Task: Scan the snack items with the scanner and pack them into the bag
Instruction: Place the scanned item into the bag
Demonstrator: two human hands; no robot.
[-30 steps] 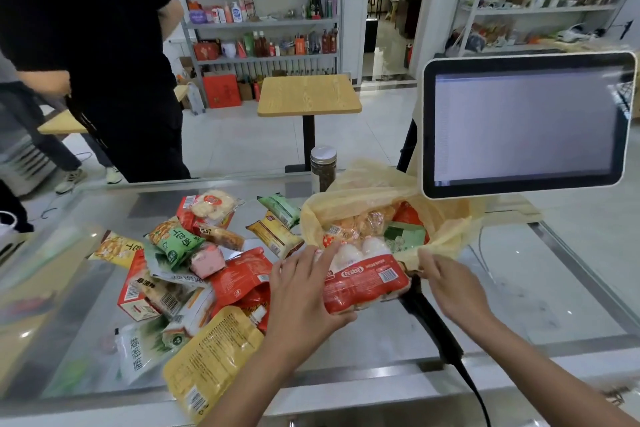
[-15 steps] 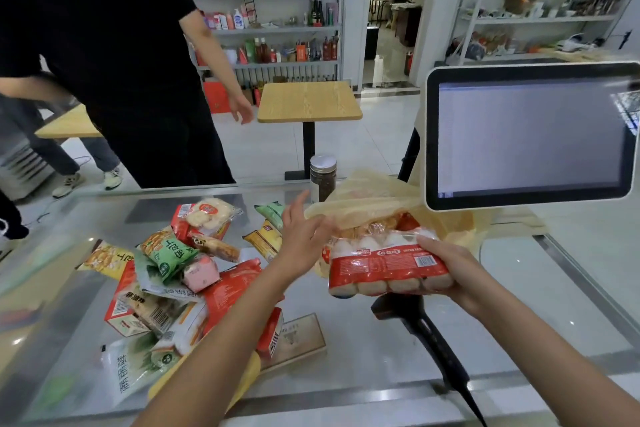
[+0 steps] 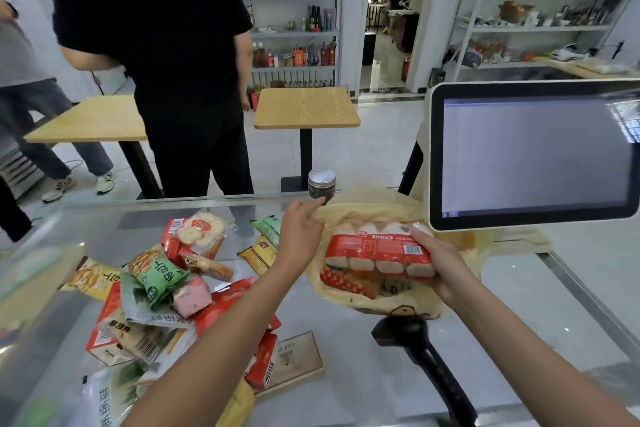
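My right hand (image 3: 438, 262) grips a red-and-white pack of small cakes (image 3: 379, 250) and holds it over the open mouth of the yellow plastic bag (image 3: 374, 210). My left hand (image 3: 299, 230) pinches the bag's left rim and holds it open. Other snack packs lie inside the bag under the held pack. The black handheld scanner (image 3: 403, 331) lies on the glass counter just in front of the bag. A heap of snack packs (image 3: 166, 284) covers the counter to the left.
A white-framed touchscreen (image 3: 533, 152) stands at the right, close behind the bag. A small jar with a metal lid (image 3: 322, 184) sits behind the bag. A person in black (image 3: 162, 45) stands beyond the counter. A flat wooden block (image 3: 294, 360) lies near my left forearm.
The cake pack passed from my left hand to my right and rose from the scanner to above the bag's mouth. My left hand moved to the bag's rim and took hold of it.
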